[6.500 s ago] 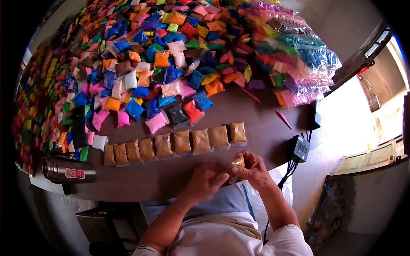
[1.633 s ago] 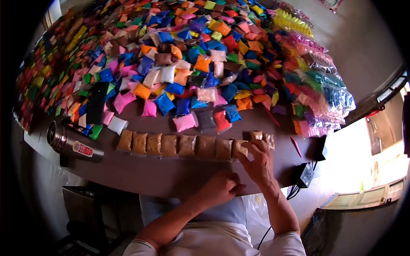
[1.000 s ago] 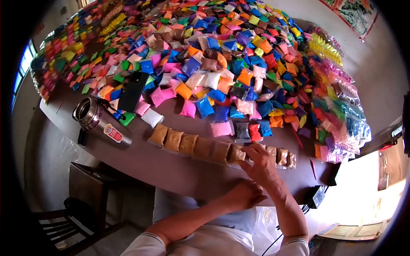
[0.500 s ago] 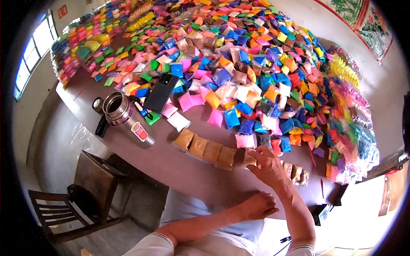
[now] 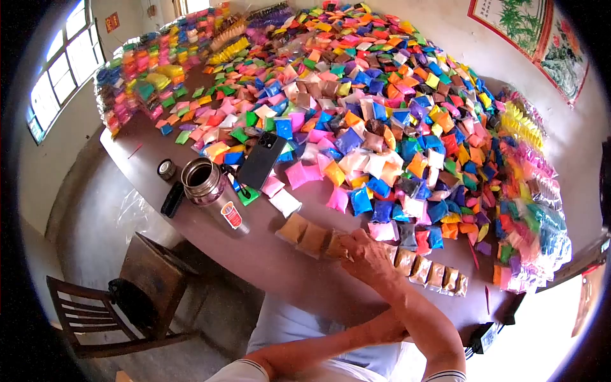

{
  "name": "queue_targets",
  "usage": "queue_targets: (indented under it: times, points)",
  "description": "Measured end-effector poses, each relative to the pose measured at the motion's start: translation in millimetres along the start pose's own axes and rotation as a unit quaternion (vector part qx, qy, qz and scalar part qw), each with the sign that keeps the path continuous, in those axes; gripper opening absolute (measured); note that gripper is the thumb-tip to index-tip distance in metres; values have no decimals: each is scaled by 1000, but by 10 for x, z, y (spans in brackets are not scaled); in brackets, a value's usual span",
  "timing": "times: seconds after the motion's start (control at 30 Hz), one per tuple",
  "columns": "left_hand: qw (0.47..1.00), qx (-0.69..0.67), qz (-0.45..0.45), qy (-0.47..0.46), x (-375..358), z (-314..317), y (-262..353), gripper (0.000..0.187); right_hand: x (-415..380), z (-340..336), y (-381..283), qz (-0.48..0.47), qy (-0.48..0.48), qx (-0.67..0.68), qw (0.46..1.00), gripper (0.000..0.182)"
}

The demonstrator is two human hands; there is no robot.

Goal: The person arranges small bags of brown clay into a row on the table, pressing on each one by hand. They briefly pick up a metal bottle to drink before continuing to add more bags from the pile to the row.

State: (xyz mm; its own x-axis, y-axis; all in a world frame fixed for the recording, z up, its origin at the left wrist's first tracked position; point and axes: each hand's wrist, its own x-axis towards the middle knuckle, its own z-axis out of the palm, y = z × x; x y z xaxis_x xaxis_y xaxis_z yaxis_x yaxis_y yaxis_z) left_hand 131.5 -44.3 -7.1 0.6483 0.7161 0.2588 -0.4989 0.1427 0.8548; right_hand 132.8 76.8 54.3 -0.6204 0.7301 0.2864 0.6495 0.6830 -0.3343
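Note:
A row of small brown packets (image 5: 314, 240) runs along the near part of the table. My right hand (image 5: 369, 260) is over the middle of this row, its fingers closed at a brown packet (image 5: 337, 244) that they partly cover. More brown packets (image 5: 420, 270) lie in line to the right of the hand. My left forearm (image 5: 331, 340) crosses low in front of my body and passes under my right forearm. My left hand is hidden there, so its fingers cannot be seen.
A big heap of colourful packets (image 5: 382, 146) covers the table's far side. A black phone (image 5: 262, 159), an uncapped steel flask (image 5: 213, 197) and its lid (image 5: 166, 169) stand or lie on the left. Bundled packets (image 5: 534, 216) line the right edge. A wooden chair (image 5: 95, 312) stands below left.
My right hand has moved left along the brown row, from its right part to the middle. My left hand has slipped from sight under the right forearm. The camera view has shifted a little.

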Motion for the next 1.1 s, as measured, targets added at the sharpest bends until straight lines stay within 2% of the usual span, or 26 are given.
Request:
queue_targets:
  times: [0.07, 0.13, 0.2, 0.27, 0.33, 0.37, 0.43, 0.47, 0.53, 0.67, 0.73, 0.77, 0.83, 0.87, 0.93, 1.03, 1.07, 1.1]
  points:
    - [966, 232, 101, -58, 11, -75, 100, 21, -14, 175, 85, -17, 2, -46, 999, 43]
    - [970, 222, 81, -48, -25, -54, -11, 20, -13, 235, 105, -26, 7, -99, 995, 45]
    - [977, 202, 56, -42, -60, -30, -131, 19, 152, 227, -76, 34, -15, 10, 999, 45]
    - [980, 191, 34, -38, -82, -14, -164, 18, 375, 396, -142, 8, -65, -8, 998, 44]
    - [979, 198, 19, -36, -89, -51, -132, 17, 483, 632, -240, -75, -7, -104, 992, 43]
    - [979, 202, 14, -34, -91, -60, -128, 17, 541, 715, -286, -64, 1, -112, 992, 43]
    - [976, 214, 6, -36, -103, -64, -128, 17, 626, 847, -329, -45, -108, -78, 990, 41]
    - [975, 219, 2, -36, -106, -72, -113, 17, 616, 931, -274, -38, -102, -82, 991, 41]
    - [973, 228, -5, -38, -123, -73, -111, 17, 560, 1075, -131, -101, 42, 23, 994, 36]
    - [967, 249, -14, -45, -107, -75, -118, 18, 492, 710, -71, -62, 50, 35, 996, 31]
    - [965, 257, -19, -49, -108, -70, -125, 18, 506, 587, 28, 26, -21, 87, 996, 27]
    - [964, 260, -20, -50, -102, -62, -125, 19, 486, 581, 79, 32, -17, 86, 996, 27]
    - [962, 267, -24, -53, -103, -59, -145, 20, 480, 574, 180, -37, 27, 60, 997, 24]
    - [960, 272, -24, -55, -102, -55, -148, 21, 463, 551, 174, -33, 30, 59, 997, 24]
    - [957, 281, -26, -59, -94, -46, -156, 22, 415, 539, 116, -77, 134, 74, 985, 22]
    - [952, 298, -28, -68, -78, -58, -148, 24, 414, 506, 106, -93, 177, 70, 977, 26]
    - [948, 309, -27, -74, -84, -51, -155, 25, 408, 377, 80, -89, 179, 71, 977, 26]
    - [943, 320, -25, -83, -81, -52, -159, 26, 389, 226, 91, -73, 113, 50, 990, 27]
